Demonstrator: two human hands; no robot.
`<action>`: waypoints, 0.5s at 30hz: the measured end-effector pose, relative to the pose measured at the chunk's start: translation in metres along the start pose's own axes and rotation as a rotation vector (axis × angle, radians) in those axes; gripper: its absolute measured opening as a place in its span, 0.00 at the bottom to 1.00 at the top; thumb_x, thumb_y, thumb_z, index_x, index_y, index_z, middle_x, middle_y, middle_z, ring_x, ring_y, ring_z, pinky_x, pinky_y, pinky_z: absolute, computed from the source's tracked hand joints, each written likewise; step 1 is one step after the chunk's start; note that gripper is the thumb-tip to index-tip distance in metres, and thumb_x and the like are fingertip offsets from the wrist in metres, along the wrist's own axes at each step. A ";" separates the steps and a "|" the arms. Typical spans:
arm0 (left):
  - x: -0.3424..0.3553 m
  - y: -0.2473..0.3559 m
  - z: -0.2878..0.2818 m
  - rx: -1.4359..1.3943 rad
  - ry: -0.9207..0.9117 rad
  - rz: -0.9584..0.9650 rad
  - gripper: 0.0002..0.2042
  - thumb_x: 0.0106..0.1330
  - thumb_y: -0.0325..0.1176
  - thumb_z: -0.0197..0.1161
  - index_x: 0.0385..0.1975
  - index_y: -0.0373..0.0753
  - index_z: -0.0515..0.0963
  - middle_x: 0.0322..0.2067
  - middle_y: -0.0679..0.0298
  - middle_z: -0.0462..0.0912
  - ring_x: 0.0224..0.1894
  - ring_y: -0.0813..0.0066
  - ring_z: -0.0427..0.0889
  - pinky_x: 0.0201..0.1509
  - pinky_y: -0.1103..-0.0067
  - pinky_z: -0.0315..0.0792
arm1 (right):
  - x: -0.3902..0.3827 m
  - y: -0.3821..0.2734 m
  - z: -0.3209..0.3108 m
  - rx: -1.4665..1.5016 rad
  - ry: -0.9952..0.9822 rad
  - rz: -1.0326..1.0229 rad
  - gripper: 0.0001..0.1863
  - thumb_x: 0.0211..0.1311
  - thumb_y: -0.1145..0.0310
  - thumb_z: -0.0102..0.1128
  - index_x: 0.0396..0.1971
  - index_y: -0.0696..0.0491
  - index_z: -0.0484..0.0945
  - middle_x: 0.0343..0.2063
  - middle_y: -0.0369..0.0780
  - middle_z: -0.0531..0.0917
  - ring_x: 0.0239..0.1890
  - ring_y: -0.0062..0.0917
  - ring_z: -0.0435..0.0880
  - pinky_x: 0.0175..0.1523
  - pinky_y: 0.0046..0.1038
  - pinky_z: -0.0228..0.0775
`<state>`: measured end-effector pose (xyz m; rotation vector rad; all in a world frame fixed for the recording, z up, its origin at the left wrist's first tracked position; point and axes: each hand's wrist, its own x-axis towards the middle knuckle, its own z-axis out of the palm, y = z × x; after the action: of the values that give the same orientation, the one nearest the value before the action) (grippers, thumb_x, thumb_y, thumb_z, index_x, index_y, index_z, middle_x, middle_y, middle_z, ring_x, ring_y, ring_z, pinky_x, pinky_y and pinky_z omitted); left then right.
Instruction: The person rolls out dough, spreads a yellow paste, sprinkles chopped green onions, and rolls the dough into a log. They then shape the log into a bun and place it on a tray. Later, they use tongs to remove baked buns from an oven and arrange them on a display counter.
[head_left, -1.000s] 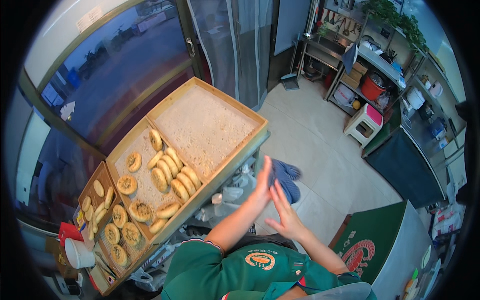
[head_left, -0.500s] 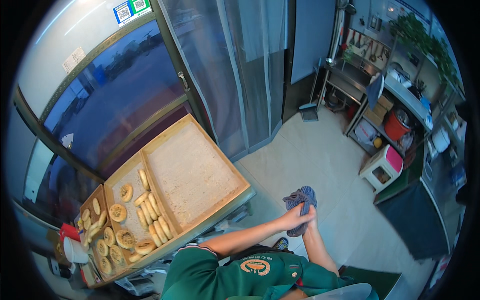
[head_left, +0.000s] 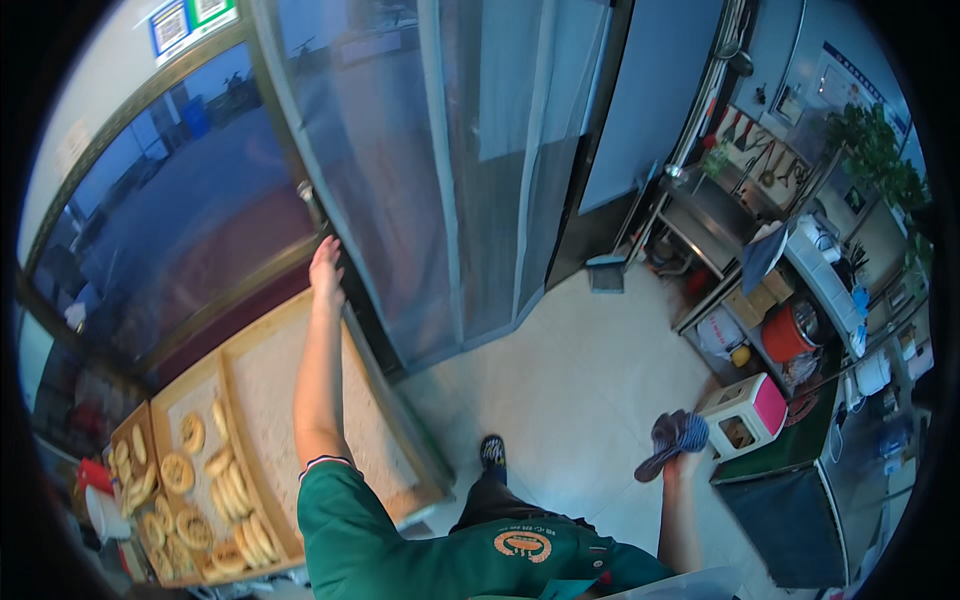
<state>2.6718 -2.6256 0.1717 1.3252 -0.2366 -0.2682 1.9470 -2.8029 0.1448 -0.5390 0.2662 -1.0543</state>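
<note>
My left arm stretches up and forward over the wooden tray. At its end my left hand (head_left: 326, 268) is empty, its fingers apart, just below the metal door handle (head_left: 309, 198) and not seen to touch it. Low on the right, my right hand (head_left: 683, 466) grips a bunched, ribbed grey-purple cloth (head_left: 668, 443); the cloth hides most of its fingers. Under my left arm lies the wide tray's floury board (head_left: 268, 345). Left of it a second compartment holds round flatbreads (head_left: 177, 472) and long bread rolls (head_left: 232, 487).
A glass door (head_left: 190, 200) and hanging clear strip curtains (head_left: 480, 150) stand ahead. To the right are a white stool (head_left: 742, 425) with a pink seat, a steel sink table (head_left: 708, 225), a red bucket (head_left: 788, 335) and a dustpan (head_left: 606, 275). Pale floor tiles (head_left: 560, 390) lie between.
My left hand has let go of the cloth and swung up and left to near the door handle. My right hand has carried the cloth to the right. The view has shifted toward the door.
</note>
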 end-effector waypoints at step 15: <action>0.170 -0.035 0.170 0.883 -0.357 0.429 0.30 0.64 0.38 0.69 0.65 0.34 0.69 0.49 0.48 0.83 0.50 0.57 0.83 0.56 0.70 0.75 | 0.163 0.040 -0.002 -0.645 0.388 -0.020 0.11 0.67 0.68 0.59 0.46 0.55 0.78 0.41 0.38 0.84 0.43 0.25 0.85 0.50 0.31 0.78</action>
<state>2.7754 -2.8452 0.1797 2.0381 -1.0134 -0.0176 2.0537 -2.9316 0.1291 -0.9105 0.9638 -1.0824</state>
